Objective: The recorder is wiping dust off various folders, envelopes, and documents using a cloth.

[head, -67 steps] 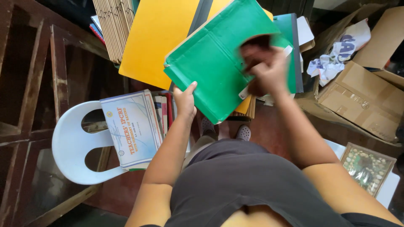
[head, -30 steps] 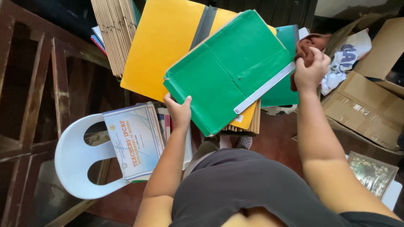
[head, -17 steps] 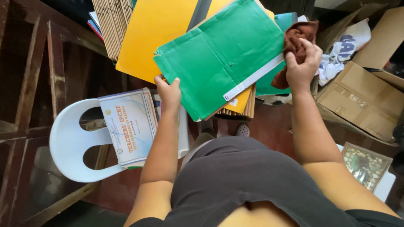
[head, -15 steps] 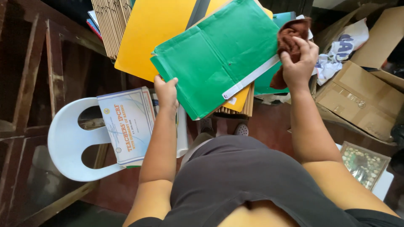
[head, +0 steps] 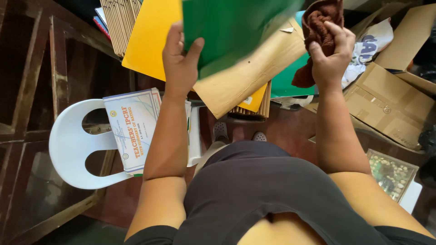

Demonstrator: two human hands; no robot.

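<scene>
My left hand [head: 180, 63] grips the lower edge of a green folder [head: 231, 27], lifted up near the top of the view and blurred. My right hand [head: 330, 54] is closed around a crumpled brown cloth [head: 318, 22] to the right of the folder. Under the green folder lie a brown paper envelope [head: 247, 77], a large yellow folder [head: 147, 38] and a second green folder [head: 290, 81], stacked on bundled brown folders [head: 252, 111].
A white plastic chair [head: 72, 145] at the left holds a stack of printed booklets [head: 131, 127]. Flattened cardboard boxes [head: 390, 104] lie at the right, with a framed picture [head: 390, 172] below them. Dark wooden frames [head: 27, 90] stand at the far left.
The green folder has been raised up and away from the pile, uncovering the brown envelope. My right hand with the cloth has stayed at the right of it.
</scene>
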